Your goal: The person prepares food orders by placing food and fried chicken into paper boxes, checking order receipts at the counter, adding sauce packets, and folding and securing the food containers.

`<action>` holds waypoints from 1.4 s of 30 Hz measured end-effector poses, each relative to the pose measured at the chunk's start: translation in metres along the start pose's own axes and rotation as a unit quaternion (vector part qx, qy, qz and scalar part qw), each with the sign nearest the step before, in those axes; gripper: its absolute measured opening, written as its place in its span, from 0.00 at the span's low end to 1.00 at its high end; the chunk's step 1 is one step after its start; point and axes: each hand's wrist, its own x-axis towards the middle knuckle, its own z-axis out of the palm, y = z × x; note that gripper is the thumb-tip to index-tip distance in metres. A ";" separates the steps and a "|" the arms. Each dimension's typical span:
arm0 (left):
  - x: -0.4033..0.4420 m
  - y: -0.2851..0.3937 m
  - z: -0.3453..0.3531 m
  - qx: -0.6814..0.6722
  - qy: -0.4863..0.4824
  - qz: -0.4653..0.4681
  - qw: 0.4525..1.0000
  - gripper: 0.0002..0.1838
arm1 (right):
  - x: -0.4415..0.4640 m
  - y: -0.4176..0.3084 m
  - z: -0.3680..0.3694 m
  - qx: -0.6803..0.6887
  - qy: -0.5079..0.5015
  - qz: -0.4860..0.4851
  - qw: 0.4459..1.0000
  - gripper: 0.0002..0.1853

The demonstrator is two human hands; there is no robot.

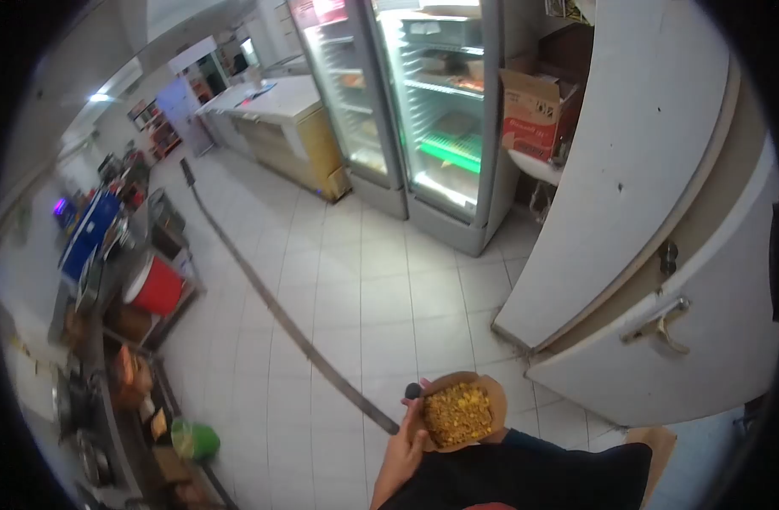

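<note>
A brown cardboard food box (497, 399) filled with yellow-brown fried rice (459, 414) is held open-side up in front of my body. My left hand (404, 446) grips the box's left side, with the thumb along its near edge and fingertips showing past the far left corner. A small dark round thing (412, 390) shows by those fingertips; I cannot make out what it is. Only a sliver of my right hand (496, 436) appears at the lower right of the box, below a dark sleeve; its fingers are hidden under or behind the box.
A floor drain channel (279, 314) crosses the white tiles. On the left, a counter holds a red bucket (154, 285); a green tub (194, 439) is below. Lit glass-door fridges (445, 110) and a chest freezer (279, 127) stand ahead. At right is a white door (704, 340).
</note>
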 end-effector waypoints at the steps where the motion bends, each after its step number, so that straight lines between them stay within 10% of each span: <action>1: 0.034 0.004 -0.006 0.035 -0.040 0.009 0.999 0.35 | 0.013 -0.012 0.010 0.042 -0.004 -0.032 0.999 0.33; 9: 0.307 0.071 -0.074 0.149 -0.366 0.072 0.916 0.42 | 0.115 -0.153 -0.034 0.117 -0.045 -0.205 0.971 0.37; 12: 0.433 0.147 -0.074 0.250 -0.303 0.280 0.876 0.36 | 0.139 -0.216 -0.063 -0.008 0.119 -0.247 0.962 0.36; 15: 0.553 0.228 -0.042 0.207 -0.237 0.488 0.814 0.26 | 0.159 -0.270 -0.086 0.067 0.040 -0.313 0.947 0.36; 20: 0.693 0.362 0.055 0.098 -0.235 0.573 0.779 0.17 | 0.185 -0.370 -0.087 0.066 0.030 -0.327 0.942 0.31; 27: 0.874 0.444 0.213 0.357 -0.429 0.535 0.635 0.29 | 0.228 -0.453 -0.149 -0.050 0.111 -0.466 0.876 0.35; 31: 0.930 0.432 0.300 0.492 -0.509 0.511 0.488 0.44 | 0.257 -0.493 -0.187 -0.017 -0.071 -0.584 0.808 0.26; 38: 0.932 0.430 0.350 0.584 -0.579 0.465 0.326 0.50 | 0.292 -0.511 -0.155 -0.003 0.113 -0.654 0.748 0.36; 42: 0.913 0.425 0.348 0.616 -0.538 0.443 0.367 0.39 | 0.314 -0.512 -0.160 -0.039 0.267 -0.693 0.669 0.37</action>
